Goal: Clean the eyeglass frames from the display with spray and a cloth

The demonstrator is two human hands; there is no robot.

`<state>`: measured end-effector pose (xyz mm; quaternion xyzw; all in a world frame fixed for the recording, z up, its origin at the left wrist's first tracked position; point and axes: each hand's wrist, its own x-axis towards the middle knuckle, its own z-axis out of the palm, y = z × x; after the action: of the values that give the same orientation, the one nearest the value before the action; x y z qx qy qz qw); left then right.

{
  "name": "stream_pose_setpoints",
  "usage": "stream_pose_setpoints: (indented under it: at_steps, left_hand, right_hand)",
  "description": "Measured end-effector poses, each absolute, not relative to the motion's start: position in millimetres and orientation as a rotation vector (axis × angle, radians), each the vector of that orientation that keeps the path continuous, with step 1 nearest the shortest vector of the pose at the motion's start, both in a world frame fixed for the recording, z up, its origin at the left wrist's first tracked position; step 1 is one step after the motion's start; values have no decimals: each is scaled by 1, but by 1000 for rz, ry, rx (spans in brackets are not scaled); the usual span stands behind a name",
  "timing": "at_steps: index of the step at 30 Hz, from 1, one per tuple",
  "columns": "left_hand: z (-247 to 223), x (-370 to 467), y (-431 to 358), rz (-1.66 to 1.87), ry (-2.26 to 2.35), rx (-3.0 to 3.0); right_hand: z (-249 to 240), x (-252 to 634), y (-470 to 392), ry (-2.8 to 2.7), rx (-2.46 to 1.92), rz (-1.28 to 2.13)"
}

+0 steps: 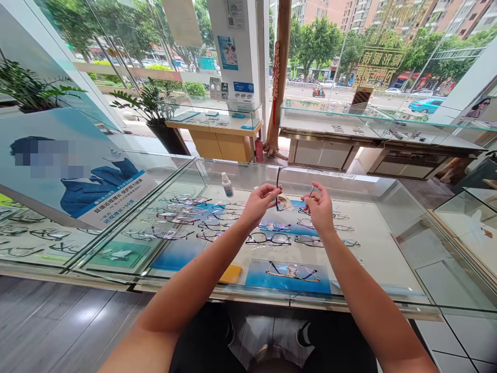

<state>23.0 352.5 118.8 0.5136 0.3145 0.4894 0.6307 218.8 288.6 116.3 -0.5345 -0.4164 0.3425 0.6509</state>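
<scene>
My left hand (259,204) pinches a pair of eyeglasses (278,177) above the glass display counter. The dark frame is turned on edge, and the fingers hide part of it. To its right, my right hand (321,208) is closed, thumb against fingers, around a small thin item too fine to name. A crumpled beige cloth (286,202) lies behind and between the hands. Below them, several eyeglasses rest in rows, among them a black-rimmed pair (268,238). Nearer me, another pair of glasses (293,271) sits on a blue card (253,280).
A small white bottle (227,185) stands on the counter (382,243) at the back left. An orange-yellow item (231,274) lies near the front edge. A poster board (73,166) rises at left. Other display cases (326,122) line the windows, with a fire extinguisher (259,150) between them.
</scene>
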Motion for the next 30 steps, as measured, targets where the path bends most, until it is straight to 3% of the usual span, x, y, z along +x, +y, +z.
stream_pose_setpoints:
  at_steps: [11, 19, 30]
  left_hand:
    - [121, 16, 361, 1271, 750, 1058]
    - [120, 22, 355, 1256, 762, 1190]
    - [121, 34, 331, 1053, 627, 1240]
  right_hand:
    - [111, 223, 293, -802, -1284, 921]
    - [114, 216, 281, -1268, -1398, 192]
    - [107, 200, 278, -1606, -1203, 258]
